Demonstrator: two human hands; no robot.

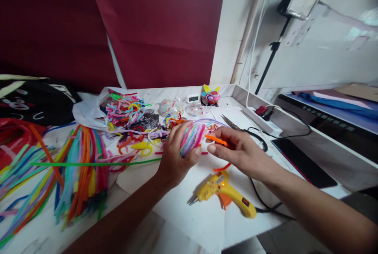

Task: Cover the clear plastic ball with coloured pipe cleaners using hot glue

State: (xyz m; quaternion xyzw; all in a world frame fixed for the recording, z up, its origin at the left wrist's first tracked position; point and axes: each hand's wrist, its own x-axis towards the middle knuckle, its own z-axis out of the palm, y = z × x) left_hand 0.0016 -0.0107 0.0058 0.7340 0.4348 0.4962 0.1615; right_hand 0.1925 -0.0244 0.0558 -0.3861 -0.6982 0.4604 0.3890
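Observation:
My left hand (175,155) is closed around a ball wrapped in pink, blue and yellow pipe cleaners (191,137), held just above the white table (183,214). My right hand (236,149) pinches a short orange pipe cleaner piece (216,139) against the ball's right side. A yellow hot glue gun (224,194) lies on the table just below both hands, its nozzle pointing left.
Long coloured pipe cleaners (67,167) lie in a heap at the left, with curled offcuts (126,114) behind. Scissors (233,124), a power strip (262,118), a small clock (193,98) and a finished colourful figure (210,95) sit at the back. A black cable (260,199) trails right.

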